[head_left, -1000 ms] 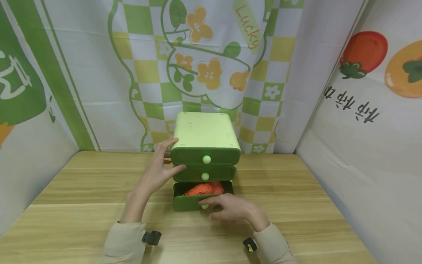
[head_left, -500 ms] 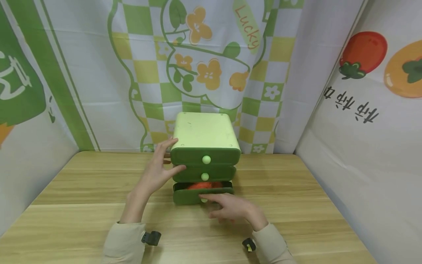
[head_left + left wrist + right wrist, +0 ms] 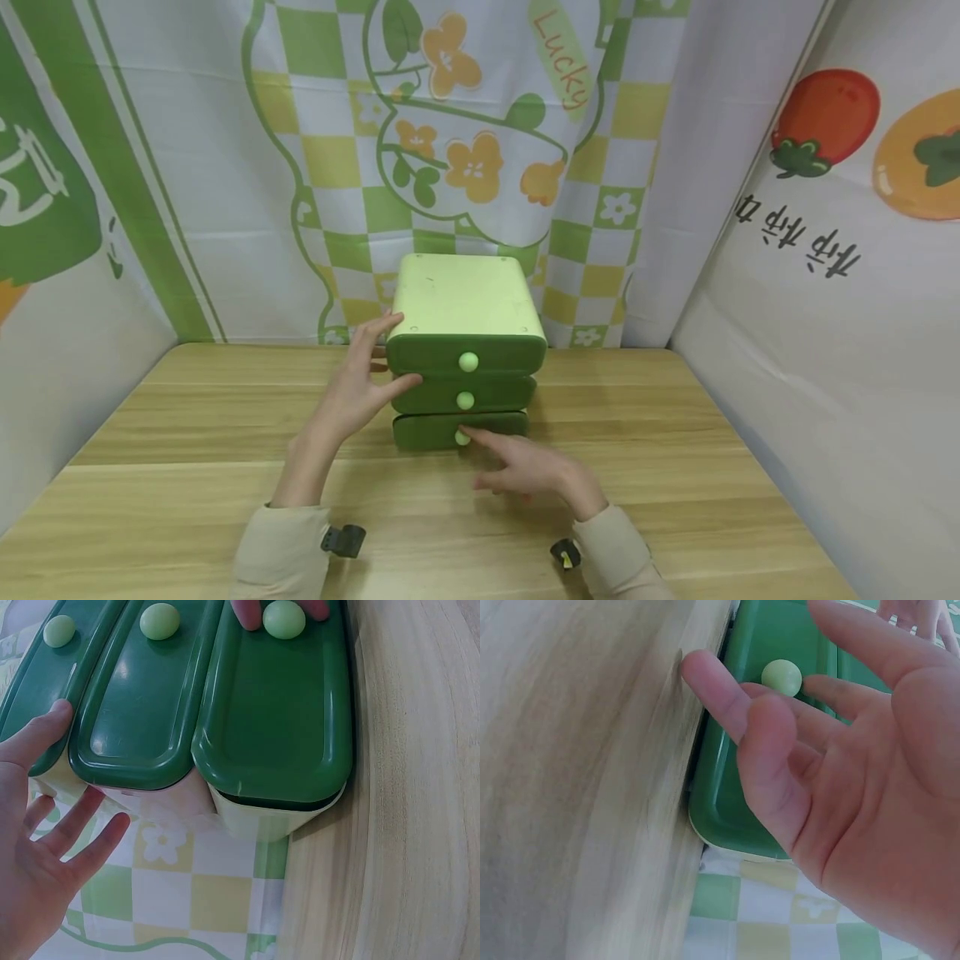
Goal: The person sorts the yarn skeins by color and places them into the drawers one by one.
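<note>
A small drawer cabinet with a pale green top stands on the table, its three dark green drawers stacked. My left hand steadies its left side, fingers along the wall and thumb at the front edge. With loosely extended fingers, my right hand presses the front of the bottom drawer beside its round knob. That drawer sits nearly flush; a thin dark gap shows at its end in the left wrist view. The orange yarn inside is hidden.
The cabinet stands towards the back of the wooden table. Behind it hangs a checked, flower-printed curtain; a printed fabric panel flanks the table on the right. Both wrists wear black straps.
The bottom drawer has slid back into the cabinet under my right hand's push, and the orange yarn has gone out of sight. My left hand has stayed in place.
</note>
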`<control>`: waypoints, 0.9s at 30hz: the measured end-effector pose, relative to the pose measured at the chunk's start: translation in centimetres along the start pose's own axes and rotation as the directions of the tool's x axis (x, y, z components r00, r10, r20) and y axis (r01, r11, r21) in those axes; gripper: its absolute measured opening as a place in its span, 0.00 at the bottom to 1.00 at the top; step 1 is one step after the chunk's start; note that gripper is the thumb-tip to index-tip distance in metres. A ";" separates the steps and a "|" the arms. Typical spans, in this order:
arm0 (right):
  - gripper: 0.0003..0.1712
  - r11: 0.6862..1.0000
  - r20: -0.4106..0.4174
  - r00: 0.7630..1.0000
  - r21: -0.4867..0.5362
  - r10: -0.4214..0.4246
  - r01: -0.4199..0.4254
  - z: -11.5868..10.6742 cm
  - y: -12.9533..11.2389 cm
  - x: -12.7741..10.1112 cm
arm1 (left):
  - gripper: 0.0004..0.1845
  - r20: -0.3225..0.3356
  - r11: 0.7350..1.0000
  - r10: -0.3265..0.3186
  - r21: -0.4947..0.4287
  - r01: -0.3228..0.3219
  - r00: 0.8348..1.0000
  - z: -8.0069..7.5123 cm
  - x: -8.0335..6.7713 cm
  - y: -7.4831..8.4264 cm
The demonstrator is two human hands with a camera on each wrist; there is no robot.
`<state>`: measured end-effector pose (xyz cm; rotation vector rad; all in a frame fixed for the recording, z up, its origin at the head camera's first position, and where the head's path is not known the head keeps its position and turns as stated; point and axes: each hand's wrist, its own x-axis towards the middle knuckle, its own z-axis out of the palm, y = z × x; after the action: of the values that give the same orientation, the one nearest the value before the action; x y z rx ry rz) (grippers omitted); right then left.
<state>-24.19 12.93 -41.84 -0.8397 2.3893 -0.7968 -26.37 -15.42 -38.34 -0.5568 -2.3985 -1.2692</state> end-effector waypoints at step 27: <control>0.42 1.000 -0.010 1.000 0.011 -0.008 0.008 -0.2 0.5 0.1 | 0.49 0.003 1.000 -0.003 0.027 0.003 1.000 0.0 -0.1 0.3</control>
<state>-24.56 13.21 -42.08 -0.8431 2.3899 -0.8180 -26.19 -15.29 -38.18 -0.5477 -2.4158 -1.2365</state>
